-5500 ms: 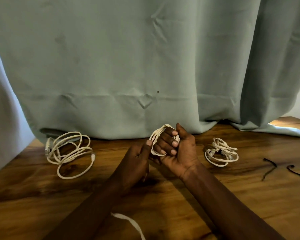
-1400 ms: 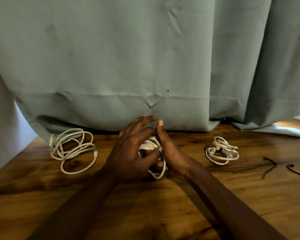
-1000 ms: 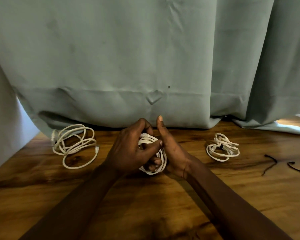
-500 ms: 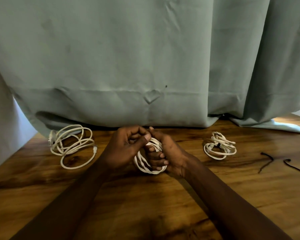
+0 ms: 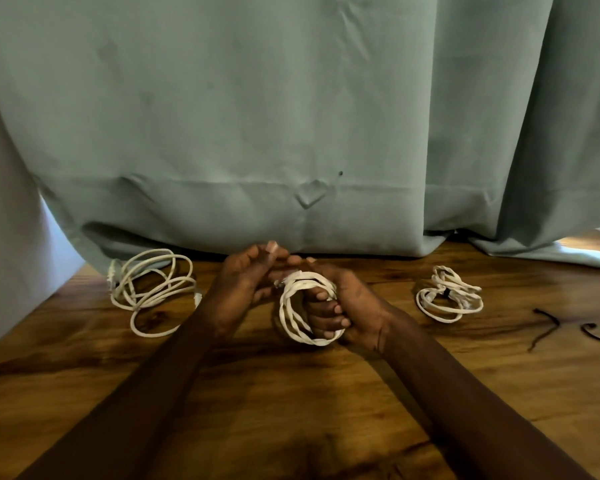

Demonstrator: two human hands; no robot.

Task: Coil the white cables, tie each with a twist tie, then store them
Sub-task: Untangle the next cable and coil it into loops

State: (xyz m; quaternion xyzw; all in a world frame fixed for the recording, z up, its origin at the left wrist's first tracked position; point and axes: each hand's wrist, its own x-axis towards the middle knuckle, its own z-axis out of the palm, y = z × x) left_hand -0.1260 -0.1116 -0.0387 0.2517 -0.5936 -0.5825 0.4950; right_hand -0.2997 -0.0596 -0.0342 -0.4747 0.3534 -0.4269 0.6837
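**Cable tidy-up, second coil in hand**

Biggest thing here is the grey-green curtain (image 5: 291, 116). It fills the whole top half of the frame and its hem sits on the back edge of the wooden counter (image 5: 291, 410), which takes up the bottom half.

Both forearms come in from the bottom corners and meet mid-frame. The right hand (image 5: 355, 306) has a closed grip: its fingers (image 5: 326, 311) go through the middle of the held coil (image 5: 290, 320) and curl back around the strands. The left hand (image 5: 243, 282) is right up against the top left of that coil, fingers bent and thumb up. A cable end sticks out by its fingertips, but I can't tell whether it's actually pinching that end or just touching it.

The loose cable (image 5: 149, 289) lies flat at centre left, close to the curtain hem, in wide sloppy loops with one loop trailing toward the bottom of the frame.

The held coil stands on edge at frame centre. It's an oval with its long axis running up-down and leaning a bit, opening facing left, and its low edge is down at the counter.

The tied coil (image 5: 447, 296) lies flat at centre right, long axis roughly left-right, with a dark tie around its middle.

Two black twist ties (image 5: 544, 329) lie loose at the far right, apart from everything else.
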